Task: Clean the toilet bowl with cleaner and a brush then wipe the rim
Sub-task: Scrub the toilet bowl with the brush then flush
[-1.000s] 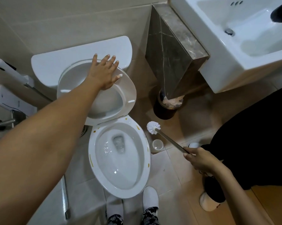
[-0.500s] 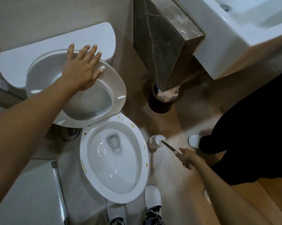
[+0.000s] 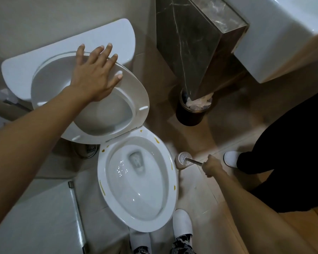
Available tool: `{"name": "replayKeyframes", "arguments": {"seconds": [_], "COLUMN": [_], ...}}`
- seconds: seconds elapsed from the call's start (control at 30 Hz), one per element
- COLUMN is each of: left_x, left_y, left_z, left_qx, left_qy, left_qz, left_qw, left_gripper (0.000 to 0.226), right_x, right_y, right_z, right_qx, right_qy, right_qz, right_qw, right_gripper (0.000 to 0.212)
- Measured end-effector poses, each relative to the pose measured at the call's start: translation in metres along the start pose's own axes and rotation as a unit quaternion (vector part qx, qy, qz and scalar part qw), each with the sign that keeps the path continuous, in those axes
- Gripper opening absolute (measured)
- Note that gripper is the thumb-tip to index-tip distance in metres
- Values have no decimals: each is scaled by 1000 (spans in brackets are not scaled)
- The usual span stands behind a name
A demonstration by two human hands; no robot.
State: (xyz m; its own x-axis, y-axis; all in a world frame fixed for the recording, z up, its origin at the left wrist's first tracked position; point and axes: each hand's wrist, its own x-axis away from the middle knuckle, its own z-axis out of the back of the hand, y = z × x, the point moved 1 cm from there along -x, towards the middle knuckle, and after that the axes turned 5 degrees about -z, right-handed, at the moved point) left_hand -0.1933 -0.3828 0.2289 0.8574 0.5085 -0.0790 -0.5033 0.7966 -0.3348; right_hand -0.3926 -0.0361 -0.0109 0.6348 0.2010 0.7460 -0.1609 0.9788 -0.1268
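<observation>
The person stands over the toilet bowl (image 3: 138, 182), both arms stretched out. The left hand (image 3: 95, 74) lies flat with fingers spread on the raised seat (image 3: 136, 99), which leans back with the lid toward the cistern (image 3: 66, 50) at about eleven o'clock from the bowl. The bowl itself is open, water pooled in its drain, and its white rim (image 3: 173, 173) carries several yellow-brown smears, at roughly one, three, four and eight o'clock.

At three o'clock from the bowl, just beside it on the floor, sits the small round brush holder (image 3: 181, 161). The right hand (image 3: 212, 165) is curled around the metal handle of the toilet brush (image 3: 193, 160), whose white head rests in the mouth of the holder, the handle slanting up toward the hand.

Further off, at one o'clock, a dark waste bin (image 3: 190, 115) with crumpled paper stands under a dark marble block (image 3: 191, 39), and a white basin (image 3: 275, 37) juts in at the upper right. Two white slippers (image 3: 182, 224) show at six o'clock, touching the front of the bowl. Another person in black clothing (image 3: 292, 153) stands at three o'clock, one white slipper forward.
</observation>
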Motion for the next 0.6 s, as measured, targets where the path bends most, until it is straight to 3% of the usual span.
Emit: {"name": "replayKeyframes", "arguments": {"seconds": [0.07,0.17,0.27,0.4,0.6], "left_x": [0,0,0,0,-2], "left_y": [0,0,0,1,1], "left_z": [0,1,2,3,4], "left_qx": [0,5,9,8,22], "left_qy": [-5,-10,-10,-14,-29], "left_qz": [3,7,11,10,15], "left_qw": [1000,1000,1000,1000,999], "left_gripper": [65,72,75,73,67], "right_x": [2,-3,-7,2,16], "right_y": [-10,-21,-29,-29,-21], "right_z": [3,2,-1,-18,-32], "right_qx": [34,9,-31,6,-1], "right_qy": [71,123,126,121,153], "right_qz": [41,72,91,128,160], "right_qw": [996,990,987,984,975], "right_gripper": [15,20,34,71,72]}}
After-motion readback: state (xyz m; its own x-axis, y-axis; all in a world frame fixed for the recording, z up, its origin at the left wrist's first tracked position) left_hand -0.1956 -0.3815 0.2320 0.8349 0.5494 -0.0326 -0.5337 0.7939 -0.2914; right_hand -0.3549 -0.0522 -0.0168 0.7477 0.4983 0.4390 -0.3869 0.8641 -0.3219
